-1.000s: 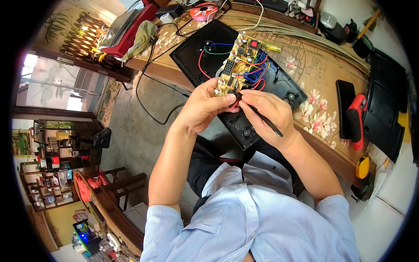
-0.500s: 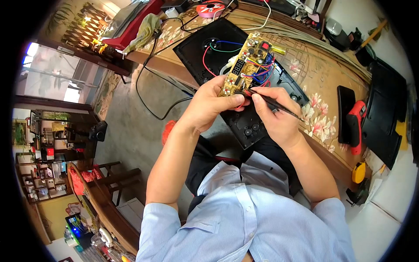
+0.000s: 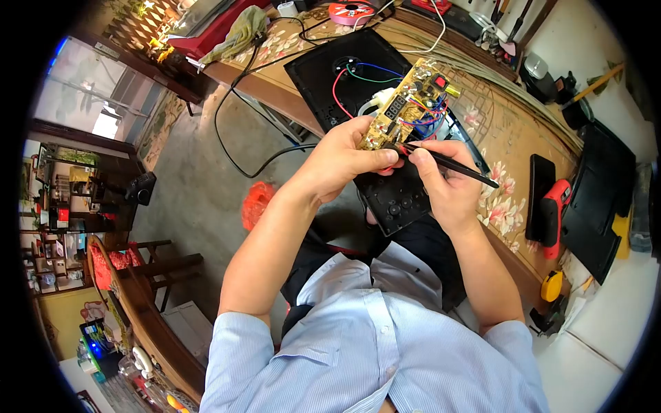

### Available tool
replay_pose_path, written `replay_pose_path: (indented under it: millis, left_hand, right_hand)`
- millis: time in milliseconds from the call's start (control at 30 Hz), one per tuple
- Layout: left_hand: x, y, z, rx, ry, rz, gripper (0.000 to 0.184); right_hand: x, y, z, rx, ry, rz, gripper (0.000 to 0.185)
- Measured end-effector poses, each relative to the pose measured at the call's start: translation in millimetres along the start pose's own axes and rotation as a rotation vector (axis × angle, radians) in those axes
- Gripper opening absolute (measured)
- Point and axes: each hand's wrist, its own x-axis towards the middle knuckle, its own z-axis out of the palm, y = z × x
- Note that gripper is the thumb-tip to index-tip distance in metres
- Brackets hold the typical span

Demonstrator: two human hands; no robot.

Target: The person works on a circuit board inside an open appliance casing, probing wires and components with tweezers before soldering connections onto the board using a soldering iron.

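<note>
My left hand [image 3: 344,160] is closed on the lower end of a yellow-brown circuit board [image 3: 394,113], thumb across its near corner. The board carries a dark digit display and a red component, with coloured wires [image 3: 430,120] along its right side. In my right hand [image 3: 451,180] are slim black tweezers [image 3: 468,171]; their tip meets the board's lower edge near my left thumb, and the exact contact point is hidden. Beneath the board lies an open black plastic housing [image 3: 313,86], whose lower part [image 3: 398,206] reaches over the table edge towards my lap.
On the flower-patterned table [image 3: 506,206] lie a black phone-like slab [image 3: 541,189], a red and black tool [image 3: 555,220] and a yellow tape measure [image 3: 551,285]. A pink spool [image 3: 351,12] and a green cloth [image 3: 237,34] sit at the back. A black cable [image 3: 220,131] hangs over the floor.
The view has shifted slightly, so the scene sits a little differently in frame. Both hands keep their grip on the board and tweezers, with the tweezers still at the board's lower edge.
</note>
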Motion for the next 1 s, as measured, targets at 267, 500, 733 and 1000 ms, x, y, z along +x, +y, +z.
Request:
replay_pose_path:
  millis: [267,500,733,1000]
  left_hand:
    - [0.8,0.4,-0.2,0.002,-0.004,0.001,0.033]
    - [0.1,0.4,0.1,0.007,0.017,-0.011,0.031]
    - [0.5,-2.3,0.1,0.031,0.019,-0.003,0.033]
    - [1.6,-5.2,-2.0,0.041,0.022,-0.014,0.034]
  right_hand:
    - [0.1,0.1,2.7,0.12,-0.002,0.054,0.015]
    - [0.9,0.8,0.6,0.011,-0.014,-0.032,0.014]
    - [0.2,-3.8,-0.9,-0.078,-0.02,-0.091,0.014]
    - [5.0,-4.5,-0.8,-0.28,0.006,-0.355,0.019]
